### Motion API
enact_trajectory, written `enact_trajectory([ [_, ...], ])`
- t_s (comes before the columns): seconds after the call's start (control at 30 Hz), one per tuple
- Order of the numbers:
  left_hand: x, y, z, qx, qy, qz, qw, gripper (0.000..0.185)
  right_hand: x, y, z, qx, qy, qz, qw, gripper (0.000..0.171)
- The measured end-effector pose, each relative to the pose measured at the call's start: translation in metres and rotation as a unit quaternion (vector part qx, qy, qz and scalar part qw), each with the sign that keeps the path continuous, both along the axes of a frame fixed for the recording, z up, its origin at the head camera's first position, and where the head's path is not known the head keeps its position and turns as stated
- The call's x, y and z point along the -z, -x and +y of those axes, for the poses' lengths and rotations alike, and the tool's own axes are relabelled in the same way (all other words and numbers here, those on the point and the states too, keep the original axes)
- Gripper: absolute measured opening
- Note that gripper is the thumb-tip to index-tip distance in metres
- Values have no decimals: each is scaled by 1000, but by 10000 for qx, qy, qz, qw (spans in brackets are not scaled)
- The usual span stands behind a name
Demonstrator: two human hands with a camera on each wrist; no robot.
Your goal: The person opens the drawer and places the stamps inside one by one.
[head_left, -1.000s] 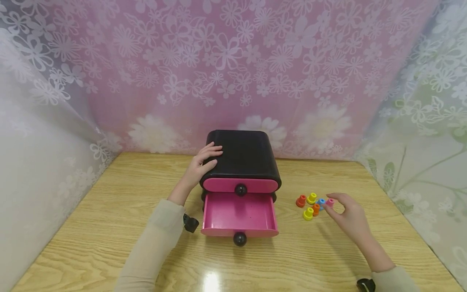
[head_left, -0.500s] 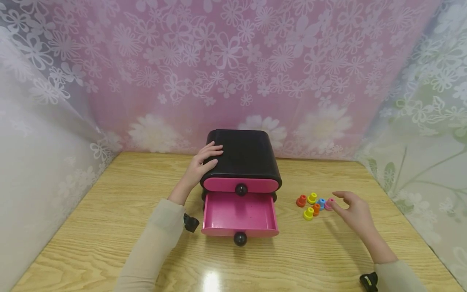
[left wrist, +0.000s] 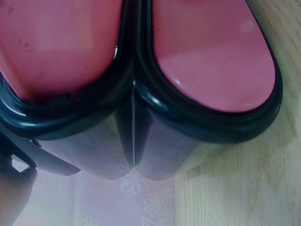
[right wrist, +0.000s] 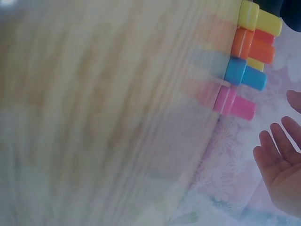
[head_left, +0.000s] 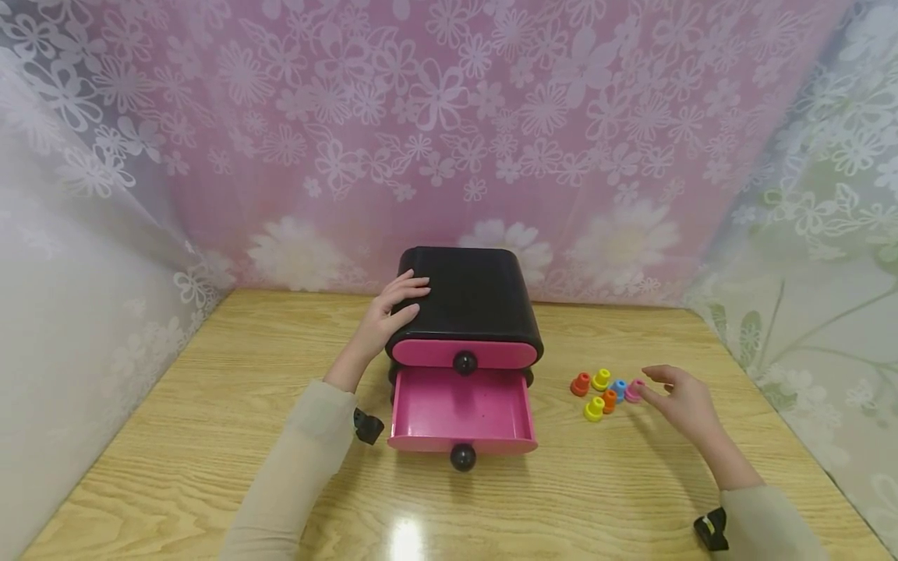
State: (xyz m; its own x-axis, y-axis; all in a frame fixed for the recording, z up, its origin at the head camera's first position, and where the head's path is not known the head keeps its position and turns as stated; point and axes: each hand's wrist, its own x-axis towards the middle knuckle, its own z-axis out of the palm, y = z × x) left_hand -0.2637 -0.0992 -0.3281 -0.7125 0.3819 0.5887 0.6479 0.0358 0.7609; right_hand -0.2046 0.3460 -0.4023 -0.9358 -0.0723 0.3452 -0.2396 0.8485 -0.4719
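Light touch at the pink plastic peg [head_left: 634, 390]

It stands upright, broad base down, on the pale wood-grain bench [head_left: 561, 499], at the right end of a small cluster. The blue plastic peg [head_left: 618, 390] is just beside it; whether they touch I cannot tell. The right hand [head_left: 682, 397] is close by, and from the right wrist view I see its fingers extended, thumb parted from the rest, pinching nothing. For this step I want thumb and fingertips meeting only the narrow stem from opposite sides, moving straight up or down, lest the base nudge the blue one or the orange plastic peg [head_left: 609, 401]. The left hand [head_left: 388, 310] rests, fingers a little spread, on the glossy black drawer unit [head_left: 470, 288]; gentle pressure should steady it. Below, the pink lower drawer [head_left: 459, 413] stands pulled out, well apart from the pegs.
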Motion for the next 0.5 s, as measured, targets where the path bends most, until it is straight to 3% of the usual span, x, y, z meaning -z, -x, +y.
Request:
enact_trajectory([
  [0.27, 24, 24, -4, 20, -35, 148, 9999, 33, 1, 4, 4, 74, -368, -690, 9969, 41],
  [0.33, 23, 24, -4, 19, -40, 142, 9999, 32, 1, 5, 4, 78, -418, -817, 9957, 41],
  [0.5, 8, 9, -2, 23, -47, 105, 9999, 30, 2, 9, 7, 33, -456, -1001, 9939, 39],
])
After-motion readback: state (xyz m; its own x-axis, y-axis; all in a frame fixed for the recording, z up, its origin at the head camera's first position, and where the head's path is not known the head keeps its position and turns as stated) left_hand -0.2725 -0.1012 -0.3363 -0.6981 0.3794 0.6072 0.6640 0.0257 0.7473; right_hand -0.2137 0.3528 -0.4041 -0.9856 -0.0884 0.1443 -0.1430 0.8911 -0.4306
